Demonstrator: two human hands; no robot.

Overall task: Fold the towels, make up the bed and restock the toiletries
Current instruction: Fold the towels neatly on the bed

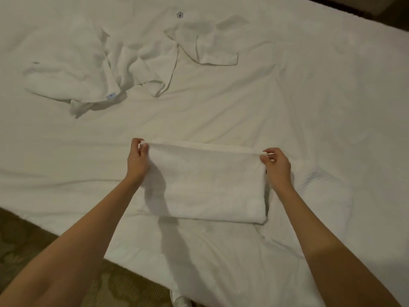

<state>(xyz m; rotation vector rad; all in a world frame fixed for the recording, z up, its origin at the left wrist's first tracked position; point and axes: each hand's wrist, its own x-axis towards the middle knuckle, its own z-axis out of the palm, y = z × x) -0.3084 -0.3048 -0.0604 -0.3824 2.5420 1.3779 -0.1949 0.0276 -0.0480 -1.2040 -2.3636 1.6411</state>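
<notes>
Now folded towel (205,185) lies on bed (309,107), long axis left-right; left hand (137,159) and right hand (276,165) each pinch a far corner.

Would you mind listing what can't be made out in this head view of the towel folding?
- Folded towel: layer count hidden under its top layer.
- Crumpled towels: how many there are; white folds merge.
- Blue tag: print too small.
- Bed: cut off by the frame edges.
- Left hand, right hand: fingertips hidden behind the towel's corners.
</notes>
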